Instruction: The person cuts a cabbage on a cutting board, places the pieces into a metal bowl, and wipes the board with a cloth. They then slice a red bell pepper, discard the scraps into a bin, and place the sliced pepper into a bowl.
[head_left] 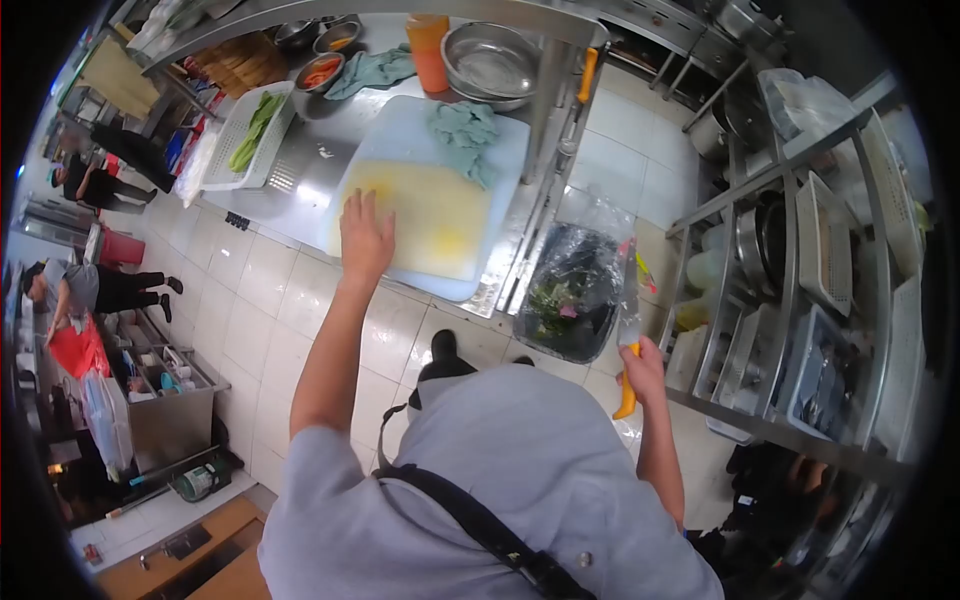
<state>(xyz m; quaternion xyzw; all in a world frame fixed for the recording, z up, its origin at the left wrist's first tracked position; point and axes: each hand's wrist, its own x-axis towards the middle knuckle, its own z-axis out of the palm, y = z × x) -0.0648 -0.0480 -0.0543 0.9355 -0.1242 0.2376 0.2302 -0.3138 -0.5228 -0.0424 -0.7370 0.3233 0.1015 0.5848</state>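
My left hand (368, 238) rests with spread fingers on the left part of a yellowed cutting board (440, 215), which lies on a larger pale board (410, 120). In my right hand (642, 368) is a kitchen knife (628, 325), gripped by its yellow handle, its blade pointing away from me, out to the right of the counter. Beside the blade stands a black bin (568, 290) lined with clear plastic and holding leafy scraps. A crumpled green cloth (465, 135) lies on the pale board's far part.
A white basket (250, 140) with green stalks, a bowl of orange pieces (320, 73), an orange bottle (428, 55) and metal bowls (490, 62) stand on the steel counter. A metal shelf rack (790, 270) is on my right. Other people (85, 285) stand at far left.
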